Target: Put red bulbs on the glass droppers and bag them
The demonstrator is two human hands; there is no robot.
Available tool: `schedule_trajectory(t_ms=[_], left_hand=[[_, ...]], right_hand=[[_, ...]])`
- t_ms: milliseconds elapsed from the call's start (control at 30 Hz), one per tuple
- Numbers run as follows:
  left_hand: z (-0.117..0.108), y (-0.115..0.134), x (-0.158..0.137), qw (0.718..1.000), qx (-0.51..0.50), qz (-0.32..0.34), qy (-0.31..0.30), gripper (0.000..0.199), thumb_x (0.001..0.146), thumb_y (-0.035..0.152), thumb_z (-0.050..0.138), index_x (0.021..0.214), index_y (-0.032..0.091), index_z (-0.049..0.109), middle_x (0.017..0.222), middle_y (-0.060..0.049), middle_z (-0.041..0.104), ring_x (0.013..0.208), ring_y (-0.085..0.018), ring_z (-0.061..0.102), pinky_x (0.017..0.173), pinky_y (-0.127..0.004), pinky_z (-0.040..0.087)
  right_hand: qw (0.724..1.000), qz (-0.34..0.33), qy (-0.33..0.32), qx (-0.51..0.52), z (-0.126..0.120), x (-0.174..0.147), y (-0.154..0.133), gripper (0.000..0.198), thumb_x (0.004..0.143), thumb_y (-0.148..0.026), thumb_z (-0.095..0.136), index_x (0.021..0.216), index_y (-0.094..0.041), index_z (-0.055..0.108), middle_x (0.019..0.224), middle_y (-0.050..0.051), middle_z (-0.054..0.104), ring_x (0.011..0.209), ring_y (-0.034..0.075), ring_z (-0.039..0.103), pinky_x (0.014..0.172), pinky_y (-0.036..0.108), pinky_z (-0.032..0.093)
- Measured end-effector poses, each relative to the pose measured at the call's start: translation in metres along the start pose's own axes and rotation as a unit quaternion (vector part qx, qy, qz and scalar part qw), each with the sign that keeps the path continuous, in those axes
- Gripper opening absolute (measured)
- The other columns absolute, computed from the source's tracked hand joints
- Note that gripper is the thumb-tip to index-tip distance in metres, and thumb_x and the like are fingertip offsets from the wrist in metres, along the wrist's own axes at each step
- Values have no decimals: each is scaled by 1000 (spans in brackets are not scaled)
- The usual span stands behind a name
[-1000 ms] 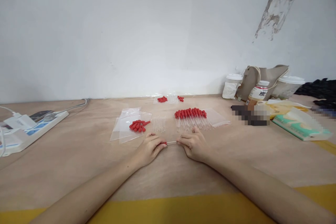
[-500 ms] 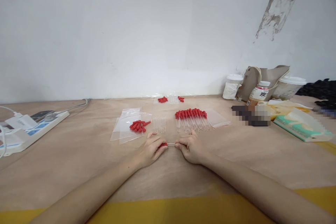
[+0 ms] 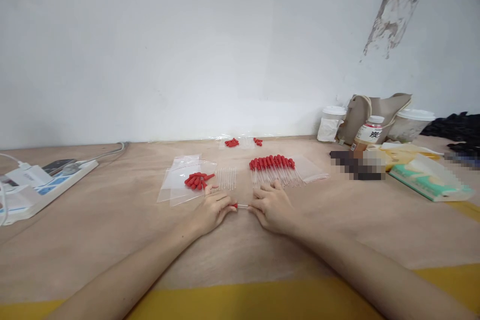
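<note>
My left hand (image 3: 215, 209) pinches a red rubber dropper bulb (image 3: 235, 205), mostly covered by the fingers. A thin clear dropper tube (image 3: 242, 206) runs from the bulb across to my right hand (image 3: 273, 207), whose thumb and fingers are closed on its other end. Just beyond my left hand lies a pile of loose red bulbs (image 3: 197, 180) on clear plastic bags (image 3: 168, 187), with a row of bare clear tubes (image 3: 226, 178) to its right. Past my right hand, several droppers with red bulbs (image 3: 272, 162) lie side by side.
Small bags with red bulbs (image 3: 232, 143) lie by the wall. More flat bags (image 3: 313, 171) are right of the droppers. A power strip (image 3: 52, 187) stands far left. At right are a bottle (image 3: 369, 133), lidded cups (image 3: 332, 122), a grey bag (image 3: 382, 107) and a tissue pack (image 3: 429, 180).
Both hands stay joined by the dropper. Less of the red bulb shows at my left fingertips, and the fingers of my right hand have shifted, spreading a little forward.
</note>
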State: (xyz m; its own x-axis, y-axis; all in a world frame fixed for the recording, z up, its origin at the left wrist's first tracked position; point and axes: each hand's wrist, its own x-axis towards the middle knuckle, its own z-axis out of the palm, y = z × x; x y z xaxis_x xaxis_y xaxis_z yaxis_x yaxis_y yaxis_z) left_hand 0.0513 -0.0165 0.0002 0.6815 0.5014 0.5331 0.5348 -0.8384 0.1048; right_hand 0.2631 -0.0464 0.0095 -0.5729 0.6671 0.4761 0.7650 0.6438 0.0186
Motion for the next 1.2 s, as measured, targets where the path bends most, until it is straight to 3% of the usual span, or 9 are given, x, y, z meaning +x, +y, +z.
schedule_trajectory(t_ms=[133, 233, 333, 433, 567, 700, 1000, 1200], left_hand=[[-1, -5, -3, 1000, 3, 0, 9, 17, 85, 29, 52, 100, 23, 57, 90, -1, 65, 86, -16, 57, 92, -36, 23], [-7, -15, -7, 993, 52, -90, 61, 38, 82, 31, 54, 117, 21, 47, 112, -8, 55, 105, -22, 47, 90, -37, 25], [-16, -26, -10, 975, 111, -169, 89, 29, 80, 32, 54, 108, 23, 53, 111, -7, 54, 104, -23, 46, 88, -39, 25], [-24, -36, -13, 956, 168, -216, 105, 21, 78, 34, 55, 97, 25, 59, 107, -6, 56, 102, -25, 46, 87, -42, 22], [-32, -45, -18, 946, 204, -235, 87, 22, 71, 43, 62, 85, 26, 63, 105, -5, 56, 102, -27, 44, 88, -45, 19], [-34, -50, -21, 949, 198, -240, 57, 23, 69, 45, 62, 81, 25, 62, 101, -4, 57, 100, -26, 46, 88, -45, 18], [-32, -47, -18, 952, 170, -254, 34, 23, 71, 46, 60, 78, 24, 59, 94, -3, 60, 96, -24, 48, 88, -45, 17], [-35, -50, -19, 950, 160, -264, 40, 22, 78, 44, 52, 87, 26, 60, 98, -4, 61, 97, -24, 49, 87, -43, 21]], right_hand=[[999, 26, -37, 6, -5, 1, 7, 26, 82, -29, 47, 68, -20, 66, 69, 4, 61, 74, 15, 47, 71, 32, 22], [988, 137, -43, 62, -9, 11, 21, 24, 81, -31, 47, 73, -22, 68, 71, 3, 64, 71, 14, 51, 69, 29, 26], [955, 274, -43, 102, -7, 31, 35, 26, 78, -36, 48, 69, -21, 68, 69, 2, 65, 66, 14, 55, 63, 26, 29], [934, 352, -28, 63, 5, 56, 39, 28, 77, -35, 46, 63, -20, 66, 70, 4, 66, 69, 17, 57, 67, 28, 30], [930, 366, -35, 0, 30, 79, 34, 27, 76, -32, 44, 69, -18, 66, 75, 8, 66, 74, 20, 58, 77, 35, 27], [930, 364, -50, -35, 46, 83, 35, 28, 77, -30, 42, 74, -15, 65, 75, 10, 65, 71, 21, 58, 79, 38, 24], [948, 315, -33, -36, 45, 91, 22, 28, 76, -32, 40, 75, -16, 63, 74, 10, 65, 73, 22, 58, 77, 39, 24], [921, 374, -105, 20, 46, 112, 12, 27, 74, -31, 44, 81, -15, 64, 86, 14, 65, 80, 24, 59, 79, 39, 26]])
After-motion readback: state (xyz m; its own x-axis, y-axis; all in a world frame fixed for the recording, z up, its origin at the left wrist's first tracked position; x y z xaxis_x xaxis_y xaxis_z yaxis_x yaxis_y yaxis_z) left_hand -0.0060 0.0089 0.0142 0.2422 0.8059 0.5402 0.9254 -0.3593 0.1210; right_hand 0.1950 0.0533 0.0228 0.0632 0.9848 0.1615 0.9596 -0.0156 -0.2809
